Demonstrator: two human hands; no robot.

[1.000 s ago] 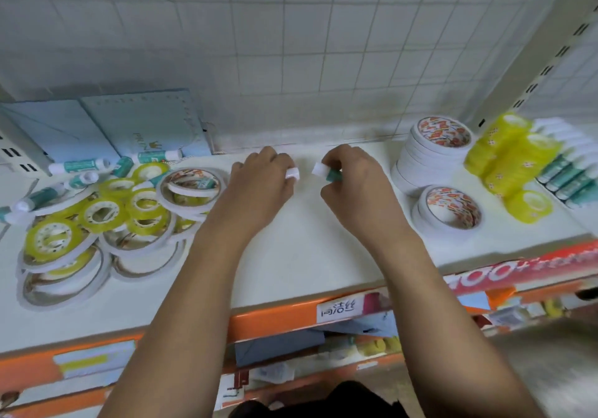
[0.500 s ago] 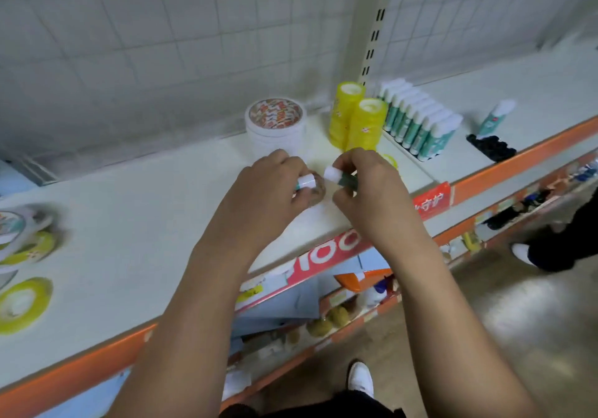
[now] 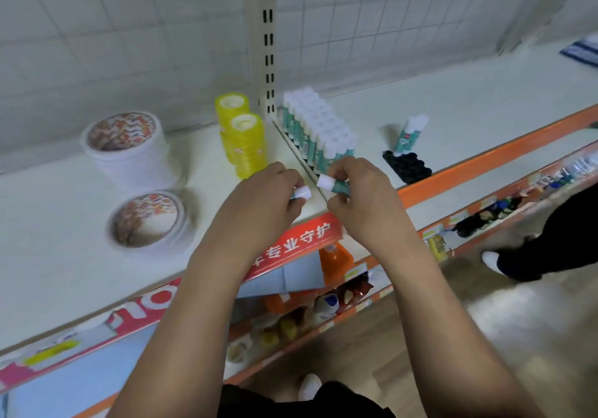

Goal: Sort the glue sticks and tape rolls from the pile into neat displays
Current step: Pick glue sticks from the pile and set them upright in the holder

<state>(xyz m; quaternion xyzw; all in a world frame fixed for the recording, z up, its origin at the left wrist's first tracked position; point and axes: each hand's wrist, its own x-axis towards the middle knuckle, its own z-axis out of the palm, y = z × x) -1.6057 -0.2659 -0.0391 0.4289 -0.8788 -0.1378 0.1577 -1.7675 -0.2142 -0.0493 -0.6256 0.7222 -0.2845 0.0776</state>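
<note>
Just in front of the row of glue sticks standing on the shelf, both hands are held close together. The left hand has its fingers curled round a glue stick, white cap poking right. The right hand pinches a second glue stick, cap pointing left. The caps are near each other, not touching. Left of the row stand yellow tape stacks, and farther left the white tape rolls.

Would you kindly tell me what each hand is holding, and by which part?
The left hand grips a glue stick around its teal body, white cap poking out; the right hand grips a second glue stick the same way.
</note>
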